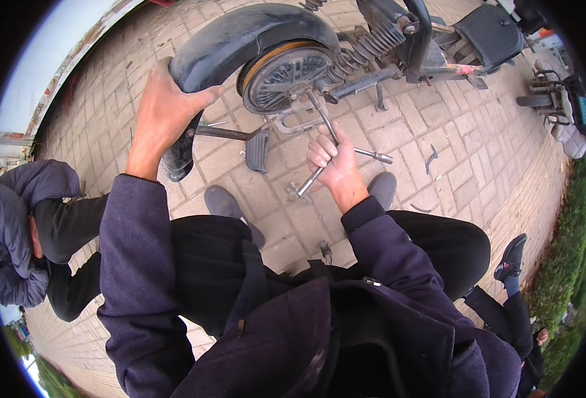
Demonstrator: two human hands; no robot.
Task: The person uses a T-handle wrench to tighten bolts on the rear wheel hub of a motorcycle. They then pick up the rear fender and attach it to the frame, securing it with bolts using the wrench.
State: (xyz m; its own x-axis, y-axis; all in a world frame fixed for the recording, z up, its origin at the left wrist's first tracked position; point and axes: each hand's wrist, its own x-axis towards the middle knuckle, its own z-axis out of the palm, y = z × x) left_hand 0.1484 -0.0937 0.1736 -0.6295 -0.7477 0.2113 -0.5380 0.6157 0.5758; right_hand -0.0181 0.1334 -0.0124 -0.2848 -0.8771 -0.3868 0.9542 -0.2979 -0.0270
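My left hand (pixel 162 109) grips the lower end of a black curved fender (pixel 253 36), thumb on the near side and fingers mostly hidden behind it. Under that fender sits a dark spoked wheel (pixel 286 81) with a brownish band around its rim. In my right hand (pixel 335 160), closed around the middle, is a three-armed metal socket wrench (pixel 324 114). One of its arms reaches up to the wheel's hub and seems to meet it near the axle; the other two point down-left and right, over the paving.
A ribbed black pedal (pixel 258 151) juts out below the wheel. The two-wheeler's coil spring (pixel 372 48) and black seat (pixel 488 36) extend right. A curved strip (pixel 431 160) lies on the bricks. People sit at left (pixel 14 232) and lower right (pixel 515 315), near a hedge (pixel 565 245).
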